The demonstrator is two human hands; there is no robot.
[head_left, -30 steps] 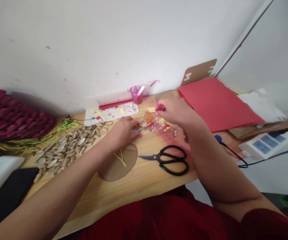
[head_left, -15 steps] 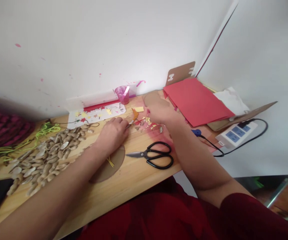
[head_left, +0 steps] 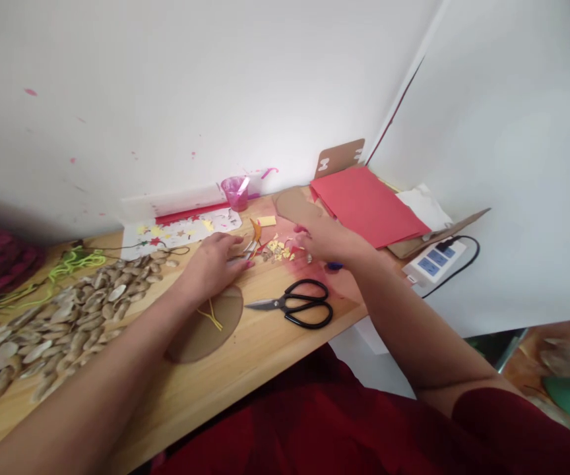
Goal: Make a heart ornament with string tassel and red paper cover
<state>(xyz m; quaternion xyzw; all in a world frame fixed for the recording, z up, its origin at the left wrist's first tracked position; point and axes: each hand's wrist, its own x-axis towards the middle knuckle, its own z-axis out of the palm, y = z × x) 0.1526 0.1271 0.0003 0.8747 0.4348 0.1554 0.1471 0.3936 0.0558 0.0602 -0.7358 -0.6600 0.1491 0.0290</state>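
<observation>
My left hand (head_left: pixel 214 264) lies low over the wooden table with thumb and fingers apart, beside slim metallic pieces (head_left: pixel 250 251) too small to name. An orange curved scrap (head_left: pixel 256 231) is just beyond its fingertips. Fingers slightly parted, my right hand (head_left: pixel 317 236) hovers at the right side of a scatter of small yellow scraps (head_left: pixel 278 249); nothing shows in it. Black-handled scissors (head_left: pixel 297 304) rest nearer me, blades pointing left. Below my left wrist is a brown cardboard disc (head_left: pixel 216 330) with a yellow string (head_left: pixel 212 319) across it.
Peanut shells (head_left: pixel 87 316) are heaped at left, by green yarn (head_left: pixel 80 260). A pink plastic cup (head_left: pixel 236 193) and a white sheet with paper stars (head_left: pixel 181 231) line the wall. Red paper (head_left: pixel 367 204) and a power strip (head_left: pixel 433 262) occupy the right.
My left hand's thumb and fingers have spread apart. My right hand has turned so its fingertips show beside the yellow scraps. The view has shifted slightly, and the scissors have stayed on the table.
</observation>
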